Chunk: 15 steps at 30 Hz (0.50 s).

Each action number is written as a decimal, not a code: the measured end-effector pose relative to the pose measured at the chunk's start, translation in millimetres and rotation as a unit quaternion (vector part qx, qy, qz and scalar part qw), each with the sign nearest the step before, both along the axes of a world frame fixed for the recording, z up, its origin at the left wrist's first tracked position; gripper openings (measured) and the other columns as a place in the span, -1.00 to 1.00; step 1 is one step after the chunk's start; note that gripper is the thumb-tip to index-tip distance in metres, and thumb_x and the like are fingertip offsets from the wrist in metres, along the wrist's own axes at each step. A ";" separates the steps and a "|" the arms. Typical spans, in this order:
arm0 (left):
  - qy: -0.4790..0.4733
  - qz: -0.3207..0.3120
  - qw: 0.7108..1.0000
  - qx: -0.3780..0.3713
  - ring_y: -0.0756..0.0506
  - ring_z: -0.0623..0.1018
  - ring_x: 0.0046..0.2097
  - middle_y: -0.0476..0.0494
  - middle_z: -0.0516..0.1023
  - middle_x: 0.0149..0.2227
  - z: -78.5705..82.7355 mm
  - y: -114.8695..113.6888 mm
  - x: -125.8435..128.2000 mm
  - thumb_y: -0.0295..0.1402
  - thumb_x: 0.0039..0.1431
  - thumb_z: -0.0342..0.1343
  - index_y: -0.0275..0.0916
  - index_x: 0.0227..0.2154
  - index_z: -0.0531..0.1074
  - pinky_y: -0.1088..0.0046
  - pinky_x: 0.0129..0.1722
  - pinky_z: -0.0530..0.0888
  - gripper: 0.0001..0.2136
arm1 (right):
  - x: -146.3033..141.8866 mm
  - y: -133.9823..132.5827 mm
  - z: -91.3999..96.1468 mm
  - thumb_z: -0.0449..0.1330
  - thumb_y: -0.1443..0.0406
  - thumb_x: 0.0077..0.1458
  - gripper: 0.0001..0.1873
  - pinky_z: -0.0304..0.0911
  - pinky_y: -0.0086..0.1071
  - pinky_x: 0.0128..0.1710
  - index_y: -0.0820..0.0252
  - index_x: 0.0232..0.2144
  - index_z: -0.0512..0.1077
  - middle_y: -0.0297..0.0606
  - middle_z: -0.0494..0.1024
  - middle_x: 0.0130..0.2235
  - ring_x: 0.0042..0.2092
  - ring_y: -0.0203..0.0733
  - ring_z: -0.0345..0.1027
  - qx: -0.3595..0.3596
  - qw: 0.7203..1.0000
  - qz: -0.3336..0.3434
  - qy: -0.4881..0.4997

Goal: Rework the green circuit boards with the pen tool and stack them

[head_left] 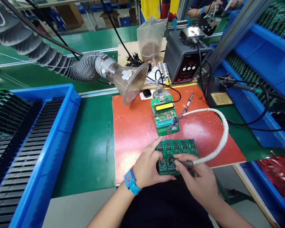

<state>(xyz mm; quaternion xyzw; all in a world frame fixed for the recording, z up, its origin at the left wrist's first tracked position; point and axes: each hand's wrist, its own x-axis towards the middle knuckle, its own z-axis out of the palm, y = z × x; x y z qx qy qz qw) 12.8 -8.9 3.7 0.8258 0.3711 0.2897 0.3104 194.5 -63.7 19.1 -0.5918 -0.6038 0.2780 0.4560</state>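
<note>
Through the head camera I look down on a workbench where the left hand (146, 166), a blue watch (130, 181) on its wrist, clasps the left end of a green circuit panel (177, 153), fingers bent onto the board and thumb along the near edge. The right hand (201, 182) pinches a dark-ended probe (188, 163) between thumb and fingers, low over the panel's middle; its tip sits so close among the fingertips that I cannot tell from here whether it touches the board. The panel lies at the near edge of a red-orange mat (133, 136), slightly tilted in my view, a row of small digit displays along its far side. From the probe a white-wrapped cable (224, 133) loops right and back to a smaller green board (156, 111), its yellow screen (164, 106) lit, just beyond the panel. A pen (188, 103) rests on the mat to the right of that board. Behind, I see a clear fume hood (133, 83) on a ribbed grey hose, and a dark grey soldering station (187, 60) beside a plastic bag (150, 34). A blue bin (72, 98) of racked boards stands at left; at the top right, a co-worker's hands (215, 4) show across the benches.
</note>
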 end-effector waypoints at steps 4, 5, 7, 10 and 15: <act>-0.014 0.009 1.000 -0.007 -0.35 0.24 0.30 -0.49 0.19 0.26 -2.6 -1.3 0.4 -0.06 -0.16 0.38 -0.17 -0.29 0.19 -0.02 0.10 0.42 -0.47 | -1.7 2.3 3.0 0.20 0.35 0.16 -0.95 0.50 -0.40 -0.40 0.12 -0.28 0.40 -0.22 0.62 -0.26 -0.32 -0.17 0.56 0.013 1.000 -0.012 -0.016; -0.016 0.009 1.000 -0.008 -0.35 0.24 0.30 -0.49 0.20 0.26 -2.9 -1.5 0.5 -0.06 -0.17 0.39 -0.17 -0.29 0.19 -0.02 0.09 0.43 -0.46 | -2.4 3.4 4.1 0.21 0.35 0.15 -0.96 0.50 -0.42 -0.42 0.12 -0.30 0.40 -0.23 0.62 -0.28 -0.34 -0.18 0.55 0.019 0.999 -0.016 -0.024; -0.019 0.009 1.000 -0.008 -0.35 0.25 0.29 -0.49 0.20 0.26 -3.2 -1.6 0.7 -0.07 -0.18 0.39 -0.17 -0.29 0.19 0.00 0.09 0.43 -0.46 | -3.5 5.4 5.8 0.21 0.34 0.14 -0.96 0.48 -0.43 -0.45 0.12 -0.32 0.40 -0.25 0.62 -0.31 -0.37 -0.19 0.55 0.029 0.999 -0.023 -0.037; -0.018 0.009 1.000 -0.005 -0.35 0.25 0.29 -0.49 0.21 0.25 -2.7 -1.2 0.9 -0.07 -0.18 0.39 -0.17 -0.30 0.19 0.00 0.10 0.43 -0.46 | -3.7 5.9 6.0 0.22 0.34 0.14 -0.96 0.48 -0.44 -0.46 0.12 -0.32 0.40 -0.27 0.63 -0.32 -0.40 -0.20 0.55 0.037 0.998 -0.028 -0.045; -0.017 0.005 1.000 0.002 -0.33 0.25 0.29 -0.49 0.22 0.24 -2.5 0.2 0.7 -0.05 -0.17 0.39 -0.16 -0.31 0.17 0.02 0.10 0.43 -0.46 | -1.4 0.6 1.1 0.23 0.34 0.15 -0.92 0.50 -0.41 -0.39 0.11 -0.26 0.41 -0.27 0.63 -0.26 -0.36 -0.20 0.56 0.017 0.999 -0.023 -0.029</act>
